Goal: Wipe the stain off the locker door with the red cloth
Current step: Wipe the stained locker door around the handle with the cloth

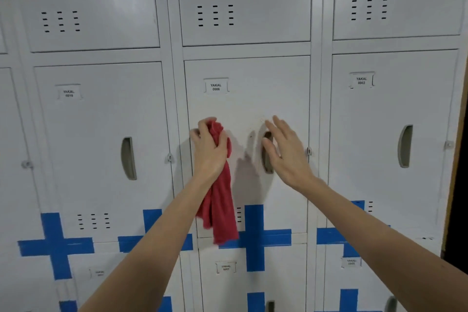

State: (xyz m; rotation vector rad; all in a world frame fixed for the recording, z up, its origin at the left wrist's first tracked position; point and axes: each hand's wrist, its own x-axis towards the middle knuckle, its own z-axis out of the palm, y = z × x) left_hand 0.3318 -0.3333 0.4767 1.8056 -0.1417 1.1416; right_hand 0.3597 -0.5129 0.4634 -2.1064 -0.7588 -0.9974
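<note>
A: Why is the left hand up against the pale grey metal locker door labelled 0006?

B: Its fingers are clenched on the bunched top of the red terry cloth, probably to press a firm wad at the faint speckled stain. The cloth's long axis hangs vertically, tail downward.

A: And the right hand?

B: Fingers spread, gripping nothing, over the recessed grey handle, seemingly steadying the door.
</note>
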